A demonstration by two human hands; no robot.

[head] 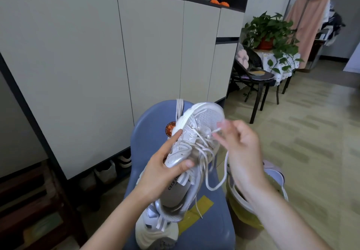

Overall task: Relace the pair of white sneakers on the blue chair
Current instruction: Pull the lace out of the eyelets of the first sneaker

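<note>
Right hand pinching lace end just above toe-end eyelets. Left hand gripping sneaker mid-body, held over blue chair, toe pointing away; second sneaker lying below on seat.

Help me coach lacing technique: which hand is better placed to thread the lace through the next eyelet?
Right. The right hand already pinches the thin white lace beside the eyelets, while the left hand grips the white mesh sneaker, steadying it.
</note>
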